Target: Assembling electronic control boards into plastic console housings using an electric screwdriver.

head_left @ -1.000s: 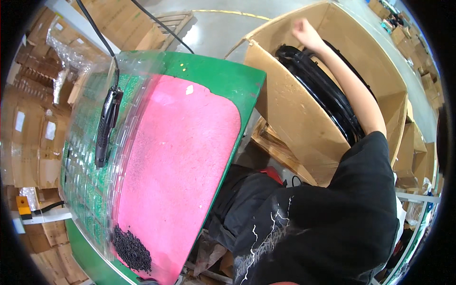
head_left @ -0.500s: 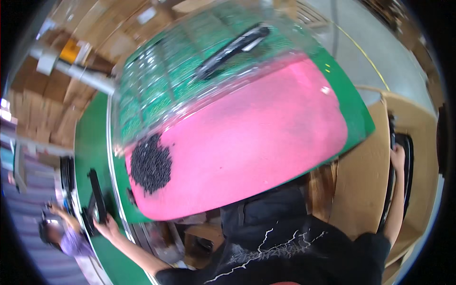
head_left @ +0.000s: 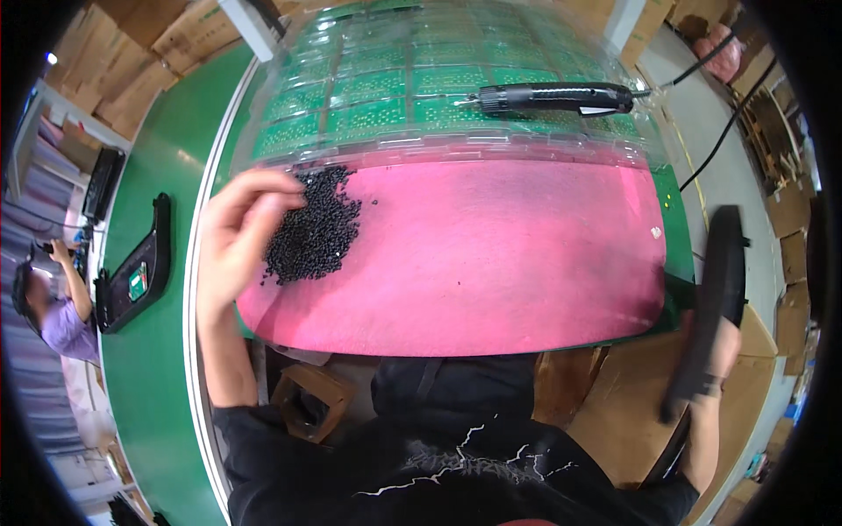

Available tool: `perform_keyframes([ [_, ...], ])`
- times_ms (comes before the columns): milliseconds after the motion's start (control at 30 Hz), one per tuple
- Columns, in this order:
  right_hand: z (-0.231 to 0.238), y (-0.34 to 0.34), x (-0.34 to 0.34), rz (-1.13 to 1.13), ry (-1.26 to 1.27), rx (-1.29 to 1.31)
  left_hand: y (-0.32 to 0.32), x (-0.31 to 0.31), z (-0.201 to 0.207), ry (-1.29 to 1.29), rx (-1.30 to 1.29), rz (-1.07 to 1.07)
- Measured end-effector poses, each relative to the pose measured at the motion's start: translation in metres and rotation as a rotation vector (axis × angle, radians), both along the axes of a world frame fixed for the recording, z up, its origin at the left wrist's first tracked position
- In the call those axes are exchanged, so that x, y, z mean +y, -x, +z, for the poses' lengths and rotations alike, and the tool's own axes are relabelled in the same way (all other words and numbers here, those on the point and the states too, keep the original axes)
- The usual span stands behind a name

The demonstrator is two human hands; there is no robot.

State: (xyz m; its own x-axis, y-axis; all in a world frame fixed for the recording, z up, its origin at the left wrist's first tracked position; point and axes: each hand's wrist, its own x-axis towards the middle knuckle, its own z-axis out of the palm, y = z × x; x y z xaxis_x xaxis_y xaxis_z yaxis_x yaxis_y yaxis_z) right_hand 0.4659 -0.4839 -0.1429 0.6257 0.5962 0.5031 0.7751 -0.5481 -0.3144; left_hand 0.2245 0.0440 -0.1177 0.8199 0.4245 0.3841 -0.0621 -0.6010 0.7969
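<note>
My left hand point(head_left: 235, 232) is over the left edge of a pile of small black screws point(head_left: 320, 232) on a pink mat point(head_left: 491, 254). Its fingers are loosely curved, with a gap to the thumb; nothing shows between them. At the right, my right hand point(head_left: 724, 351) grips a long black plastic housing point(head_left: 715, 289), held upright beside the mat and blurred by motion. On the green surface to the left lies another black housing point(head_left: 158, 254) with a small green circuit board point(head_left: 138, 281) in it.
A black electric screwdriver point(head_left: 553, 99) lies on clear plastic trays of green circuit boards point(head_left: 368, 88) beyond the mat. Its cable point(head_left: 702, 66) runs off right. A cardboard box point(head_left: 605, 412) stands at lower right. A co-worker point(head_left: 66, 316) sits far left.
My left hand has left the housing on the left and come to the screws. My right hand has lifted a black housing from the cardboard box. The view has turned.
</note>
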Motion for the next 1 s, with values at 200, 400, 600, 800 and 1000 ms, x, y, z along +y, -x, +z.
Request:
perform_keyframes([
  [200, 0.009, 0.048, 0.197, 0.836, 0.590, 0.159, -0.052, -0.050, -0.001, -0.313, 0.123, -0.320],
  [400, 0.040, 0.067, 0.288, 1.173, 0.394, 0.197, -0.072, -0.046, -0.037, -0.311, 0.182, -0.284],
  [600, 0.066, -0.036, 0.453, 0.579, 0.189, -0.162, -0.062, -0.033, -0.053, -0.421, 0.102, -0.064],
  [800, 0.010, -0.166, 0.568, 0.200, 0.429, -0.244, -0.067, -0.031, -0.061, -0.481, -0.008, 0.075],
  [1000, -0.015, -0.180, 0.641, -0.019, 0.600, -0.163, -0.065, -0.019, -0.067, -0.539, 0.014, 0.086],
])
